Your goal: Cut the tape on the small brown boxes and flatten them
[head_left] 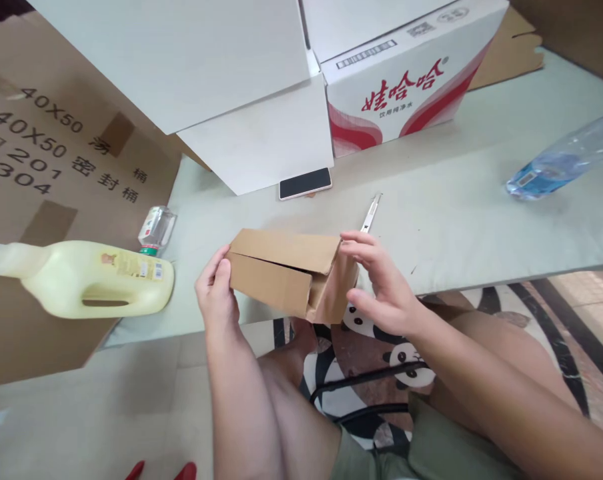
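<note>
A small brown cardboard box (271, 283) is held tilted above the front edge of the bench. My left hand (219, 287) grips its left end, thumb on the near face and fingers behind. A gap runs along the box's seam, and its right end is partly open with a flap bent out. At that end is my right hand (381, 283), thumb and fingers apart; the fingertips are at the box's upper right corner, though contact is hard to tell. Just beyond those fingers lies a utility knife (371, 213) on the pale cloth.
A phone (305, 183) lies against stacked white cartons (261, 133). Right of them stands a red-and-white water carton (396, 107). A water bottle (556, 163) lies far right. On the left are a yellow jug (101, 277), a small clear bottle (156, 229) and a large cardboard box (56, 153).
</note>
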Demonstrator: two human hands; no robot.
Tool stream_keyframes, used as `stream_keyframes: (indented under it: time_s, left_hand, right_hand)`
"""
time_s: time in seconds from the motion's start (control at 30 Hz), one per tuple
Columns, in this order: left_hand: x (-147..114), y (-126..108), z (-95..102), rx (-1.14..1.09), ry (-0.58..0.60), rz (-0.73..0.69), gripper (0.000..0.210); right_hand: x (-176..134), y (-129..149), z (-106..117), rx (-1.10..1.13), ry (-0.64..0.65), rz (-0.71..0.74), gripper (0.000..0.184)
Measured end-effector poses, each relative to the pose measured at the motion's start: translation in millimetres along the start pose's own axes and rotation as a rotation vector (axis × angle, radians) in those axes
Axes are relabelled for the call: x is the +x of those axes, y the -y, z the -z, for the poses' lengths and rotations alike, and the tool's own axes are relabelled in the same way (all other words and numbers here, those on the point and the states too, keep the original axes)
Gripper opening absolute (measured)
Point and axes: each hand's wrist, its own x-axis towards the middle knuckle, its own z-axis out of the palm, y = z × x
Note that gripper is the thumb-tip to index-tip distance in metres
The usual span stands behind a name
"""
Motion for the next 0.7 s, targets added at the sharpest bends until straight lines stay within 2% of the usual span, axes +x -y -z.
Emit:
stream_keyframes:
  time_s: [0.07,0.23,0.4,0.5,0.6,0.7]
  left_hand:
    - [-0.7,-1.8,-3.0,0.012,0.014,-0.013,0.043]
    - [3.6,-4.7,-5.3,0.027,0.020,0.018,0.039]
    - [7.1,-1.5,-0.8,-0.039,-0.003,0.079,0.036]
    - [7.5,-1.0,-1.6,-0.045,-0.015,0.105,0.035]
    - [10.4,0.0,-1.4,-0.030,-0.033,0.114,0.035]
    - [17.7,6.2,4.3,-0.028,-0.047,0.137,0.038]
  right_hand:
    - [1.2,5.2,-4.8,-0.005,0.037,0.038,0.043]
    - [2.0,5.2,-9.5,-0.058,0.032,0.060,0.060]
    - [0.9,10.2,-11.5,-0.103,0.105,0.113,0.041]
    - [3.0,19.0,-14.5,-0.120,0.126,0.128,0.039]
    - [5.1,21.1,-14.5,-0.143,0.111,0.066,0.047]
    - [5.3,12.0,-11.3,-0.126,-0.001,-0.074,0.062]
